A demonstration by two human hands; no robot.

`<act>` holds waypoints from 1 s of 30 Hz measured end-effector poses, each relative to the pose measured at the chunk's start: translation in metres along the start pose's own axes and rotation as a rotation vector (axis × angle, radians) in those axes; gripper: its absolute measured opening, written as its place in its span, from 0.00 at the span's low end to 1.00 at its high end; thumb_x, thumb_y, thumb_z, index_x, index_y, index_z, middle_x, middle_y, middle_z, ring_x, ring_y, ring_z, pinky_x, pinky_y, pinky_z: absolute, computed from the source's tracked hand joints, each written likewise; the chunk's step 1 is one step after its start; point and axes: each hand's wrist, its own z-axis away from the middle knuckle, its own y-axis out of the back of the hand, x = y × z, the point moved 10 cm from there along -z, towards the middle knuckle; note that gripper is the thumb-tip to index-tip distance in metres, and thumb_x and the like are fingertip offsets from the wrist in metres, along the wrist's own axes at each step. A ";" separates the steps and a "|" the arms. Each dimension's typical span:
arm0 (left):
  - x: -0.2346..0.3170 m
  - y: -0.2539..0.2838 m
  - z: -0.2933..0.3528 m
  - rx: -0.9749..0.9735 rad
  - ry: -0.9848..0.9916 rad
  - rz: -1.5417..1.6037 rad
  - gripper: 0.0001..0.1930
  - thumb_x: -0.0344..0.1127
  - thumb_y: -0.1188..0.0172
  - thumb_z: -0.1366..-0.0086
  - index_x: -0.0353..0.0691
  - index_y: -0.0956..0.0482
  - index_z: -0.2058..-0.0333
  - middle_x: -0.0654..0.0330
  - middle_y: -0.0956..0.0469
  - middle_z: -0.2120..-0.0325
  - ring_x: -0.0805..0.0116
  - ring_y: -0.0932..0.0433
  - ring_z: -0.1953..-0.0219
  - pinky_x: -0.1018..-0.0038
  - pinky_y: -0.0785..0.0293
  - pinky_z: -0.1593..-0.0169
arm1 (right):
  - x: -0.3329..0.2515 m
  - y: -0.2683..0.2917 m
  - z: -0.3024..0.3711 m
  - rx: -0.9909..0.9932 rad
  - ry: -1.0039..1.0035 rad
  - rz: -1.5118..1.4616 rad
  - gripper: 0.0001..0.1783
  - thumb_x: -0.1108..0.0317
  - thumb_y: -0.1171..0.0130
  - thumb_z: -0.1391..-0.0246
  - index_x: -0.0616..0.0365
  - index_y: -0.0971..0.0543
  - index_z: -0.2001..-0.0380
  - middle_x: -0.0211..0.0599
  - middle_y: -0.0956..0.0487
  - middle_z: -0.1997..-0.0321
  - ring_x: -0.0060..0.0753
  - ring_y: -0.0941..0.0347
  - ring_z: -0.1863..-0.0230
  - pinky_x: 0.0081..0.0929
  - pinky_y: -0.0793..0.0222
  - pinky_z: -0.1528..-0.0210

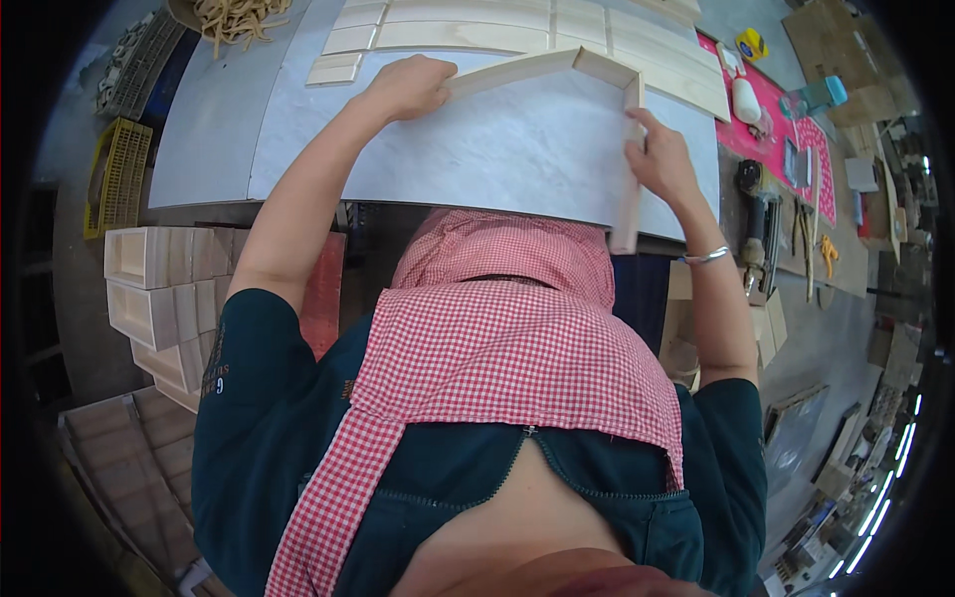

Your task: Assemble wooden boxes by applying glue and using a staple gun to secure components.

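Note:
A partly folded wooden box frame [512, 73] of thin pale strips stands on edge on the white marbled tabletop [477, 149]. My left hand [413, 88] is closed on the end of its long left strip. From there the strip runs to a corner at the back, and a shorter strip leads to a second corner. My right hand [662, 159] grips the strip on the right side, thumb and fingers on it. That strip comes toward me, and its lower end juts past the table's front edge, slightly blurred.
Flat rows of pale wooden boards [448, 35] lie at the back of the table. Small open wooden boxes [139, 257] are stacked at the left, below a yellow crate [119, 179]. On the right, a pink-covered surface holds a white bottle [746, 99]; a power tool [751, 179] is nearby.

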 end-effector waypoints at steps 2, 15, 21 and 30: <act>0.005 -0.003 0.001 -0.017 0.000 -0.004 0.08 0.35 0.44 0.39 0.36 0.22 0.66 0.51 0.17 0.68 0.46 0.20 0.66 0.55 0.26 0.59 | -0.008 -0.012 0.001 -0.029 -0.053 -0.122 0.23 0.70 0.46 0.48 0.59 0.22 0.48 0.49 0.18 0.71 0.51 0.22 0.71 0.43 0.27 0.65; 0.028 0.016 -0.007 -0.040 -0.009 -0.033 0.08 0.34 0.42 0.41 0.37 0.20 0.65 0.51 0.17 0.68 0.48 0.20 0.66 0.56 0.24 0.59 | -0.029 0.007 -0.004 -0.243 0.169 -0.280 0.17 0.76 0.36 0.51 0.68 0.19 0.55 0.35 0.22 0.78 0.30 0.27 0.79 0.27 0.31 0.72; 0.047 0.000 -0.003 -0.062 -0.095 0.056 0.08 0.35 0.40 0.42 0.37 0.20 0.66 0.51 0.17 0.69 0.48 0.21 0.67 0.56 0.25 0.60 | -0.087 -0.009 -0.002 -0.152 0.209 0.102 0.12 0.72 0.31 0.52 0.62 0.17 0.62 0.35 0.17 0.63 0.34 0.22 0.66 0.32 0.28 0.61; 0.043 -0.002 -0.007 -0.040 -0.129 0.131 0.10 0.36 0.36 0.44 0.37 0.20 0.67 0.52 0.17 0.70 0.48 0.20 0.67 0.55 0.26 0.60 | -0.109 -0.017 -0.036 0.013 0.740 0.185 0.32 0.56 0.22 0.65 0.53 0.22 0.55 0.35 0.35 0.28 0.43 0.41 0.28 0.46 0.48 0.25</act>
